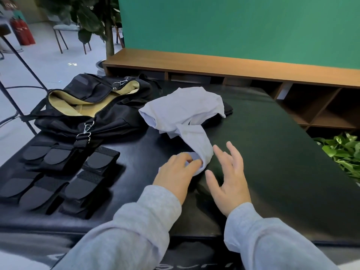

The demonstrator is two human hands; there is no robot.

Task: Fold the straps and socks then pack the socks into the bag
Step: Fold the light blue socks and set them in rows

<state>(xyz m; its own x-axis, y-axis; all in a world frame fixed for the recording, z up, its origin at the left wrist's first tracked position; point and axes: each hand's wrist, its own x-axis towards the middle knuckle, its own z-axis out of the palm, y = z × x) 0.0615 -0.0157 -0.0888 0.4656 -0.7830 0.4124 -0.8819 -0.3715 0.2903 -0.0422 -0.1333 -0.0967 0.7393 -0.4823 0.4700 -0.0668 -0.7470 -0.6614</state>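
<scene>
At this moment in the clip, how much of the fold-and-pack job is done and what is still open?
Done, by the look of it: the black straps lie folded in neat rows on the table's left side. In hand: the left hand pinches the near end of the pale socks, which are crumpled; the right hand hovers open beside it. Left: folding the socks and packing them into the open bag.

a pale lilac sock [185,114] is seen at twelve o'clock, a black bag [116,121] lined tan at ten, black straps [58,172] at nine, sleeves [136,230] grey.
</scene>
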